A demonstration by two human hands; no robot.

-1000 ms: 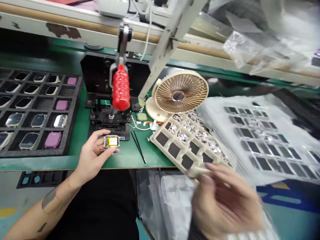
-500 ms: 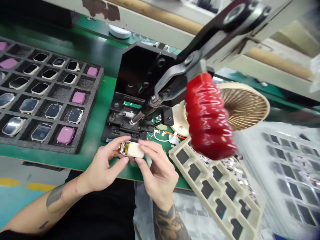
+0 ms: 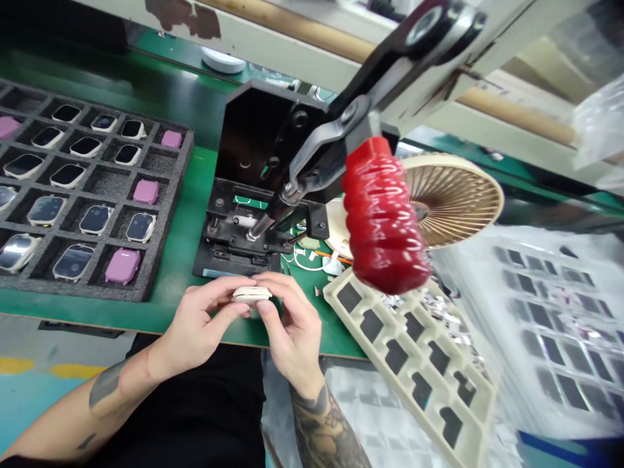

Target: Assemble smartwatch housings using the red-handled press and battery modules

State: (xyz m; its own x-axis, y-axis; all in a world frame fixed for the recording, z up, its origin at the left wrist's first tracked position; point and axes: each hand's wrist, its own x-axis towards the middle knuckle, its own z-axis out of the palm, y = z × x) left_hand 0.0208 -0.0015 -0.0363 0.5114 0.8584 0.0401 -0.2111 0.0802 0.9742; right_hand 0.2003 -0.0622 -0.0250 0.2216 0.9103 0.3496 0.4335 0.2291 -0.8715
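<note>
Between my two hands is a small cream-coloured watch case (image 3: 252,294), turned edge-on with a thin dark line along its side. My left hand (image 3: 195,325) pinches its left end between thumb and fingers. At the right end, the fingers and thumb of my right hand (image 3: 291,325) close on it as well. Both hands are just above the front of the green table (image 3: 168,260). Right behind them stands a black lever press (image 3: 238,240) with a red-gripped handle (image 3: 385,221) reaching out to the right. Most of the watch's inside is hidden.
A dark foam tray (image 3: 151,266) at left holds several watches with dark screens and several purple watch cases (image 3: 121,265). A cream moulded tray (image 3: 336,296) lies at right, overhanging the table edge. A round fan (image 3: 453,201) stands behind the handle. Clear plastic trays (image 3: 550,325) lie far right.
The watch case showed a gap with yellow parts inside; now it is turned edge-on with only a thin line along its side. My right hand has moved slightly left, and the view has shifted.
</note>
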